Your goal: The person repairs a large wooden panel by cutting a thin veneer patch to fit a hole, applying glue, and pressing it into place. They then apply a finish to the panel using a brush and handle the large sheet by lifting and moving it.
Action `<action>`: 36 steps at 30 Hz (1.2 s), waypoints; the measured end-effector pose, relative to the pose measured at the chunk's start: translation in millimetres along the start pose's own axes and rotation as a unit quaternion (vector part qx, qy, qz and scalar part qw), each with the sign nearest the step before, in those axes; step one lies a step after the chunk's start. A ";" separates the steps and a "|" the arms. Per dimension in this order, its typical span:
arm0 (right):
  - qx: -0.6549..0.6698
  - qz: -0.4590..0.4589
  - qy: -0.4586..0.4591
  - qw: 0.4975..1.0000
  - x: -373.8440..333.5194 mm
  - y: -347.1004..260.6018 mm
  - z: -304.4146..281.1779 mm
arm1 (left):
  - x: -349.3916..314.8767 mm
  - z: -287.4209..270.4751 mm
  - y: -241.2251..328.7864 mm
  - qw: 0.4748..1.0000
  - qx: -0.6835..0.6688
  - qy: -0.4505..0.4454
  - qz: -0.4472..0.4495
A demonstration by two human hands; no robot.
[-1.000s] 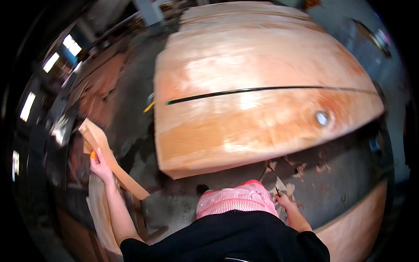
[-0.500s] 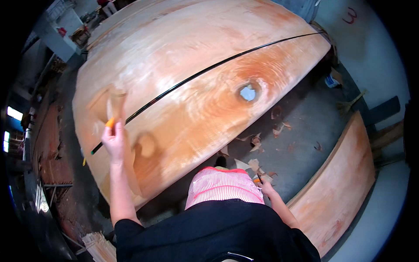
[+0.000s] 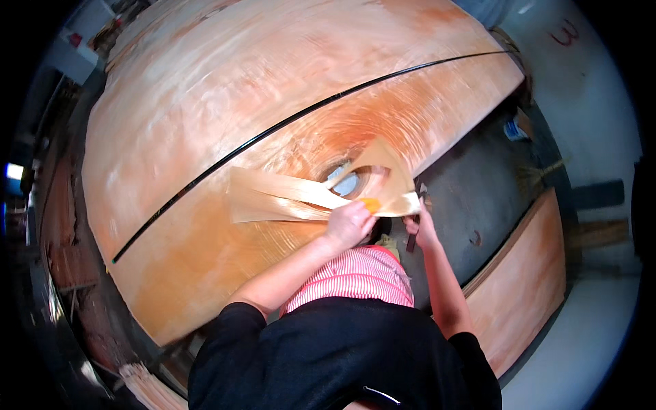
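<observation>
My left hand (image 3: 350, 224) is closed on thin wood veneer pieces (image 3: 280, 197), which fan out above the large veneer sheet (image 3: 178, 273). Something orange (image 3: 371, 205), perhaps a finger cover, shows at its fingertips. My right hand (image 3: 425, 227) grips a slim dark-handled tool (image 3: 411, 242) that looks like a knife; its tip is hard to make out. It meets the right end of the veneer pieces. Partly behind them lies a ragged hole (image 3: 347, 183) in the large sheet, pale inside.
A long, thin black strip (image 3: 273, 128) lies across the large sheet. To the right, a smaller stack of veneer (image 3: 523, 273) rests near the wall. A white and blue tub (image 3: 514, 130) and a broom (image 3: 547, 169) stand on the grey floor (image 3: 471, 198).
My left hand has come from the sheet's left side to in front of me, bringing the veneer pieces. My right hand has risen to meet them with the tool. The view has shifted.
</observation>
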State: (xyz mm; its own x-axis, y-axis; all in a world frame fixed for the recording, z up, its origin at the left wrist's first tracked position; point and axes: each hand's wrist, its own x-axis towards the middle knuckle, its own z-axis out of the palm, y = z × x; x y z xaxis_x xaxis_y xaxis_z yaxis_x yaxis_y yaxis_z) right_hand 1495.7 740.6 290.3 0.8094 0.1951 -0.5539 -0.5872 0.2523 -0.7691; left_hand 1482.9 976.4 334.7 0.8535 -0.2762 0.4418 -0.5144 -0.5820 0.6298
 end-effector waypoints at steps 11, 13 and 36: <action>-0.277 -0.026 -0.074 0.958 147.0 -109.2 -51.3 | 54.5 121.4 22.8 0.989 0.031 -0.010 -0.143; -0.310 -0.072 -0.119 0.940 159.2 -124.1 -51.7 | 54.8 125.3 30.8 0.984 0.029 0.006 -0.178; -0.312 -0.189 0.012 0.931 184.0 -173.2 -100.2 | -14.6 59.0 -16.3 0.862 0.305 0.194 -0.355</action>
State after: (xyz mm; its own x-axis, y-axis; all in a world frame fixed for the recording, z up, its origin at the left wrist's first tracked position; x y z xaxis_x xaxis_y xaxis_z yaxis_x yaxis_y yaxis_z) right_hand 1747.4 637.8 289.7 0.9612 0.1820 -0.2074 -0.1459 -0.3028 -0.9418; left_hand 1483.7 944.9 280.4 0.7822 0.5238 0.3374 0.3673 -0.8250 0.4295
